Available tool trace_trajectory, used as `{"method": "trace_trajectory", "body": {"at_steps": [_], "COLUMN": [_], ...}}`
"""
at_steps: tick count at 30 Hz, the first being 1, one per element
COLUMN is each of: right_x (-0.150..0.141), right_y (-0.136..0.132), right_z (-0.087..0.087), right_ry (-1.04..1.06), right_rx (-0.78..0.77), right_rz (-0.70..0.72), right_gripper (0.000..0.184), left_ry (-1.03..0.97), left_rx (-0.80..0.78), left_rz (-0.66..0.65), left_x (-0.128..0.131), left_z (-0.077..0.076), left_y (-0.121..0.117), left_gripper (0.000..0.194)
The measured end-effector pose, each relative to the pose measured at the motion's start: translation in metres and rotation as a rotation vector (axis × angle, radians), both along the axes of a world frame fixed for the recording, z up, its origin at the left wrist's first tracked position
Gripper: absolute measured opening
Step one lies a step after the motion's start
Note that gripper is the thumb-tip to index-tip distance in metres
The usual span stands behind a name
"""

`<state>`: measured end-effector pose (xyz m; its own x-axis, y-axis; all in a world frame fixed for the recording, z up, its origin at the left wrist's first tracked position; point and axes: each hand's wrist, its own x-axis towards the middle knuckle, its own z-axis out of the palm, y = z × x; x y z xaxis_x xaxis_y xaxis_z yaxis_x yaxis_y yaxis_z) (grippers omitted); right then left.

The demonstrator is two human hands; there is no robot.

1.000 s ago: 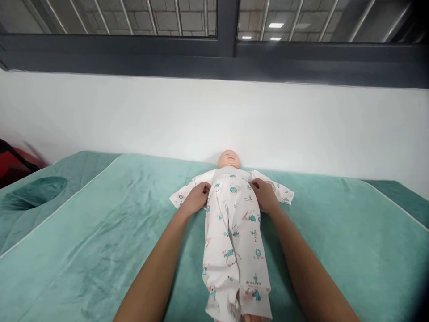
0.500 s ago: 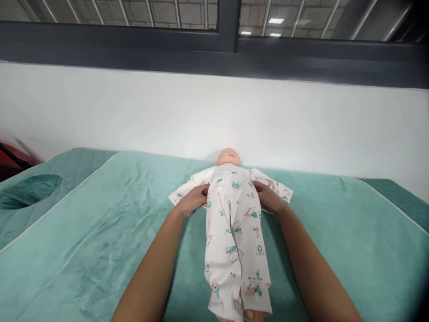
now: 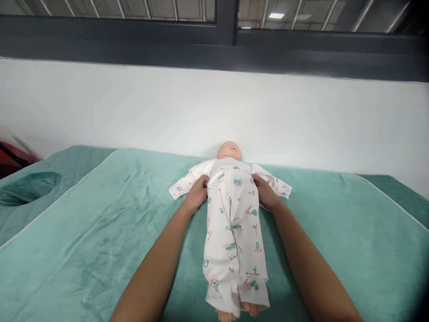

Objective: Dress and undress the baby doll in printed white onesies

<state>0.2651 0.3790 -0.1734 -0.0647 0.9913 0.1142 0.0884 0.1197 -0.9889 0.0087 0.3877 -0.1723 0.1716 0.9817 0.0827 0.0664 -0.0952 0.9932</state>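
Observation:
A baby doll (image 3: 229, 150) lies on its back, head toward the wall and feet toward me. It wears a white long-sleeved top (image 3: 182, 184) with its sleeves spread out. Printed white baby pants (image 3: 231, 232) reach high up its chest, and the bare toes show below the cuffs. My left hand (image 3: 197, 193) is closed at the pants' upper left edge, fingertips pinched on the cloth. On the opposite side, my right hand (image 3: 265, 192) grips the upper right edge beside the sleeve. Some fingertips are hidden behind the fabric.
Green bedding (image 3: 110, 232) covers the bed, with a face hole (image 3: 30, 188) at the left end. A white wall (image 3: 150, 107) rises behind the doll's head, below a dark window frame (image 3: 134, 44). Something red (image 3: 13, 158) is at the far left.
My left hand has shifted slightly up and inward along the pants' edge. The doll sits a little higher in view and more of its toes show below the cuffs.

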Motion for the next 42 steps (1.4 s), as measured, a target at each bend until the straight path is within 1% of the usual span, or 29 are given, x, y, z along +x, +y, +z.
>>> {"method": "trace_trajectory", "body": {"at_steps": [3, 5, 7, 11, 12, 13, 15, 17, 19, 21, 23, 25, 27, 29, 31, 34, 37, 39, 42], "right_x": [-0.001, -0.001, 0.0, 0.006, 0.007, 0.007, 0.005, 0.002, -0.002, -0.004, -0.003, -0.001, 0.0, 0.0, -0.001, -0.004, -0.009, -0.012, -0.015], "right_y": [0.001, 0.002, 0.003, 0.005, 0.005, 0.005, 0.006, 0.007, 0.009, 0.012, 0.015, 0.017, 0.019, 0.022, 0.027, 0.038, 0.042, 0.039, 0.026], "right_z": [-0.001, -0.003, -0.004, -0.005, -0.004, -0.004, -0.001, 0.002, 0.003, 0.004, 0.004, 0.005, 0.009, 0.013, 0.014, 0.011, 0.003, -0.001, -0.003], "right_ry": [0.101, 0.103, 0.087, 0.042, 0.008, -0.041, -0.167, -0.289, -0.358, -0.373, -0.349, -0.337, -0.358, -0.402, -0.459, -0.503, -0.41, -0.35, -0.348], "right_rx": [-0.005, 0.025, 0.043, 0.013, 0.012, 0.024, 0.095, 0.226, 0.379, 0.459, 0.428, 0.331, 0.251, 0.211, 0.189, 0.152, 0.173, 0.223, 0.303], "right_rz": [0.1, 0.089, 0.073, 0.1, 0.078, 0.023, -0.143, -0.258, -0.273, -0.243, -0.207, -0.162, -0.127, -0.124, -0.188, -0.318, -0.348, -0.356, -0.405], "right_gripper": [0.034, 0.033, 0.031, 0.025, 0.022, 0.02, 0.019, 0.021, 0.021, 0.019, 0.016, 0.014, 0.013, 0.016, 0.018, 0.02, 0.017, 0.016, 0.021], "left_ry": [0.016, 0.03, 0.062, 0.201, 0.237, 0.276, 0.378, 0.495, 0.581, 0.598, 0.556, 0.504, 0.478, 0.488, 0.519, 0.567, 0.582, 0.604, 0.661], "left_rx": [0.018, 0.029, 0.059, 0.12, 0.138, 0.172, 0.293, 0.444, 0.534, 0.521, 0.453, 0.381, 0.343, 0.347, 0.364, 0.351, 0.376, 0.433, 0.548], "left_rz": [0.025, 0.04, 0.082, 0.256, 0.288, 0.306, 0.306, 0.287, 0.25, 0.187, 0.121, 0.104, 0.139, 0.196, 0.273, 0.361, 0.343, 0.335, 0.332], "left_x": [0.003, 0.003, 0.002, -0.002, -0.003, -0.003, -0.003, -0.004, -0.007, -0.011, -0.013, -0.012, -0.009, -0.004, 0.0, 0.003, 0.004, 0.003, 0.001], "left_z": [-0.002, -0.004, -0.007, -0.008, -0.006, -0.003, 0.005, 0.013, 0.018, 0.02, 0.02, 0.018, 0.017, 0.015, 0.013, 0.009, 0.006, 0.004, -0.001], "left_y": [0.001, 0.003, 0.005, 0.009, 0.009, 0.009, 0.009, 0.011, 0.016, 0.022, 0.026, 0.029, 0.03, 0.032, 0.035, 0.04, 0.042, 0.04, 0.032], "left_gripper": [0.017, 0.016, 0.016, 0.02, 0.021, 0.021, 0.021, 0.021, 0.021, 0.019, 0.017, 0.016, 0.016, 0.013, 0.01, 0.007, 0.004, 0.012, 0.025]}}
